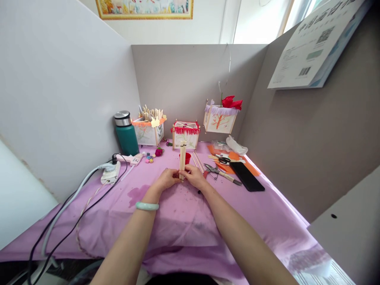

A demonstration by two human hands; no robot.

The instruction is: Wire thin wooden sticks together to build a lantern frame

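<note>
A small bundle of wooden sticks (182,157) stands upright over the middle of the purple cloth, with dark bands near its top and bottom. My left hand (168,179) grips the lower part from the left, its fingers closed. From the other side, my right hand (192,176) pinches the bundle a little higher. Just behind the sticks is a red cup (188,158), partly hidden by them. Several loose thin sticks (197,161) lie to the right of the cup. Pliers (211,168) rest right of my right hand, beside a tool with a wooden handle (226,175).
A black phone (247,176), scissors (224,160) and orange sheets (253,169) lie at the right. Paper-sided lanterns (186,139) stand or hang at the back. A green bottle (126,136), stick-filled box (145,136) and power strip (110,174) with cables occupy the left.
</note>
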